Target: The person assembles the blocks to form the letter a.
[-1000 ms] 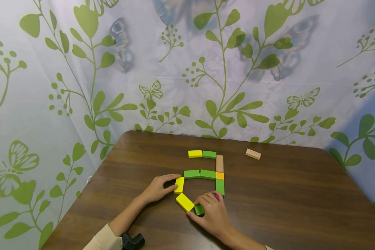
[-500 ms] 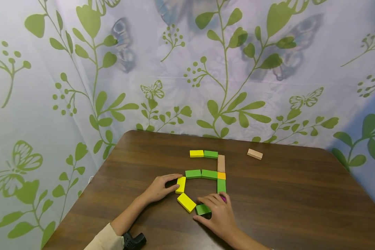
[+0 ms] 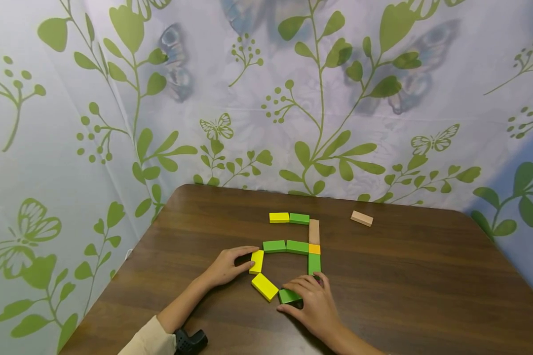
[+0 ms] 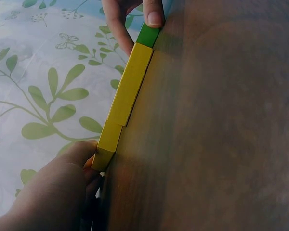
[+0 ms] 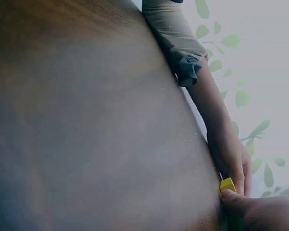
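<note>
My left hand (image 3: 227, 266) holds a yellow block (image 3: 256, 262), thumb at its side and index finger at its far end. A second yellow block (image 3: 264, 287) slants below it, and in the left wrist view this longer yellow block (image 4: 130, 86) meets the first one end to end. With thumb and fingers on opposite long sides, my right hand (image 3: 313, 305) pinches a green block (image 3: 289, 296) beside the slanted one. A magenta piece (image 3: 320, 281) peeks out under the right fingers, mostly hidden. Above it lies another green block (image 3: 314, 264).
Two green blocks (image 3: 274, 246) form a row towards a small orange block (image 3: 314, 249). A bare wooden block (image 3: 314, 231) leads up to a yellow and green pair (image 3: 279, 218). Another wooden block (image 3: 361, 218) lies apart on the brown table (image 3: 404, 276), before a leaf-patterned cloth (image 3: 231, 162).
My right hand has slid slightly right, uncovering more of the green block, and the magenta piece has shifted a little right. The left hand stays at its yellow block.
</note>
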`<state>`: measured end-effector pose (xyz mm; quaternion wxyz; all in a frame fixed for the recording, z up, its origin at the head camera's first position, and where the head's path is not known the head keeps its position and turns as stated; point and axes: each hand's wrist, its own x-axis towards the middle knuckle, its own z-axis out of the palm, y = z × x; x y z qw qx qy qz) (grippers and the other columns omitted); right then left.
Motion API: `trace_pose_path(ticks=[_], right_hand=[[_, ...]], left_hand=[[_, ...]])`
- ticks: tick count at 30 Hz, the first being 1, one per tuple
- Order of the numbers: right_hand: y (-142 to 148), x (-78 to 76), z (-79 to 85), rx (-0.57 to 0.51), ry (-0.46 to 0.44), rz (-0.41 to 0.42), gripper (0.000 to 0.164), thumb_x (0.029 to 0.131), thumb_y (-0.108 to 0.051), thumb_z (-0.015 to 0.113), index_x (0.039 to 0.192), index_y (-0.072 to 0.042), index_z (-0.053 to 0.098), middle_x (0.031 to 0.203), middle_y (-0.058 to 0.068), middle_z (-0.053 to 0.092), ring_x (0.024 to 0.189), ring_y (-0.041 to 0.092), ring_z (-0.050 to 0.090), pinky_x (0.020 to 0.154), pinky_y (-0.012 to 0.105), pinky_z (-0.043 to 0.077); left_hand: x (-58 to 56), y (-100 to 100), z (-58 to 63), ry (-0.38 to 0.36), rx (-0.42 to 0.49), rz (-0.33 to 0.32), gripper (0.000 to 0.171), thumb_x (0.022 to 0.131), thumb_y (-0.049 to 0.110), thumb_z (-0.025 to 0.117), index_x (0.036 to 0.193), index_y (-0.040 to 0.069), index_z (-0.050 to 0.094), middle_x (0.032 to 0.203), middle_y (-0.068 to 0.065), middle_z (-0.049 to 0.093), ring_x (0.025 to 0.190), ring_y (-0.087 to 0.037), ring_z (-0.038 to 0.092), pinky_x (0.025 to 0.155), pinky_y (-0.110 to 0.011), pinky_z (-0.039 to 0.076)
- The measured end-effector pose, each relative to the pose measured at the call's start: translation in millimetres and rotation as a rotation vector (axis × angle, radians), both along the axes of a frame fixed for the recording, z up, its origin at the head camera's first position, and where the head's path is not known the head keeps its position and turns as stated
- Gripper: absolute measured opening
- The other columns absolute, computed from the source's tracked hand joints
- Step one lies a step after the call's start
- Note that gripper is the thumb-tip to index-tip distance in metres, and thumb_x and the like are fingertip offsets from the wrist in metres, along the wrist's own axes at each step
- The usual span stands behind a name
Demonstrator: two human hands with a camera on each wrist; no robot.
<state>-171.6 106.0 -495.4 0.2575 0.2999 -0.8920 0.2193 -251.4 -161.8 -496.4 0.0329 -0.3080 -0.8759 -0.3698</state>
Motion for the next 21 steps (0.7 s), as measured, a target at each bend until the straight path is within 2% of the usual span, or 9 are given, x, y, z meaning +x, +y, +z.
trace_pose_path(ticks=[15, 21], right_hand=[[-0.6, -0.3, -1.0, -0.002, 0.012, -0.005, 0.045, 0.065, -0.051, 0.078, 0.097, -0.019, 0.072, 0.095, -0.010, 0.067, 0.091, 0.010, 0.056, 0.092, 0.049, 0.028], [-0.5, -0.6, -0.7, -0.026, -0.002, -0.016, 0.055, 0.063, -0.053, 0.077, 0.105, -0.018, 0.071, 0.096, -0.009, 0.066, 0.091, 0.011, 0.056, 0.093, 0.049, 0.029]], left_hand=[[-0.6, -0.9, -1.1, -0.006, -0.004, 0.001, 0.044, 0.092, 0.036, 0.056, 0.132, 0.017, 0.053, 0.130, 0.003, 0.053, 0.121, -0.015, 0.046, 0.097, -0.040, 0.040], [-0.9, -1.3, -1.3, -0.004, -0.004, 0.000, 0.044, 0.092, 0.036, 0.055, 0.132, 0.017, 0.053, 0.130, 0.004, 0.053, 0.121, -0.015, 0.046, 0.097, -0.040, 0.039]])
